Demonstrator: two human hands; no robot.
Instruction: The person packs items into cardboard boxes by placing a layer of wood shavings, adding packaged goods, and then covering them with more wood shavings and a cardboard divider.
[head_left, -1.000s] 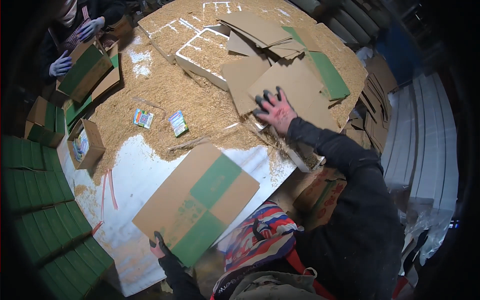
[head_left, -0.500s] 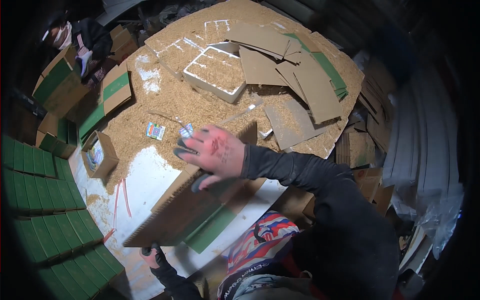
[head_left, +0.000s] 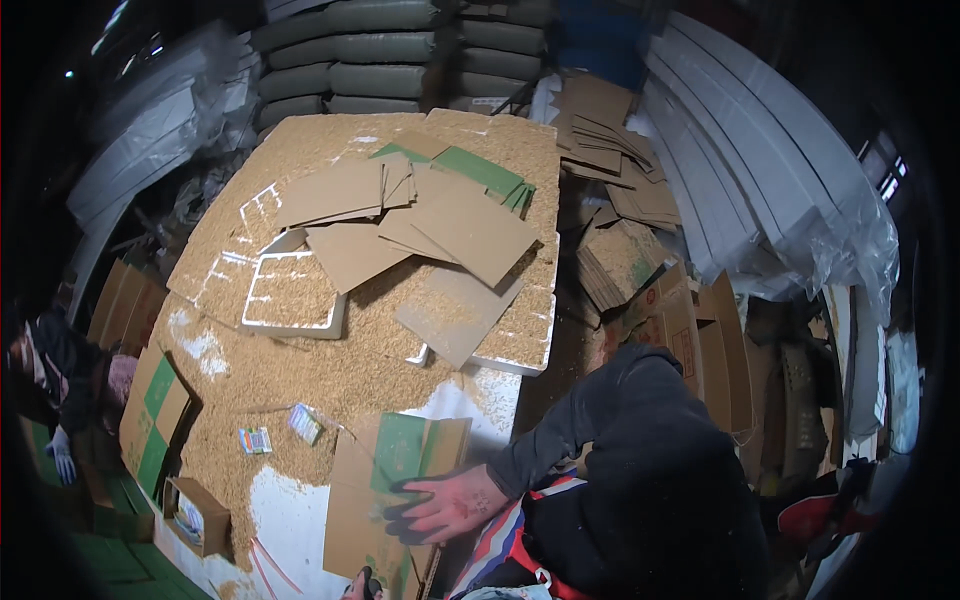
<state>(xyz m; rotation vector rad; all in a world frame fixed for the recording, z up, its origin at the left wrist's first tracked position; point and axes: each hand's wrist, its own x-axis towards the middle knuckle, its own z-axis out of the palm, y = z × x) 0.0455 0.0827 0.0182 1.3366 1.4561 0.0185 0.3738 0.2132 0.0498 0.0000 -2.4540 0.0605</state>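
A flattened cardboard box [head_left: 345, 480] with a green band lies on the white table at the near edge. My right hand [head_left: 445, 503], in a pink glove with dark fingertips, rests on it with the fingers spread across the green and brown panels. My left hand [head_left: 362, 585] pinches the box's near edge at the bottom of the picture, and most of that hand is cut off. Just beyond the box, two small colourful packets, a flat one [head_left: 255, 440] and a tilted one [head_left: 306, 424], lie on the grain-like loose material [head_left: 380, 375].
Loose cardboard sheets [head_left: 470, 225] and a white foam tray [head_left: 335, 325] lie farther back. A small open carton [head_left: 200, 515] holds packets at the left. Beyond it a co-worker's gloved hand [head_left: 62, 455] shows. Cardboard stacks [head_left: 620, 265] and plastic-wrapped white panels [head_left: 730, 170] line the right.
The view has swung to the right. The cardboard box, tilted up before, now lies flat. My right hand has gone from its upper edge down onto its face.
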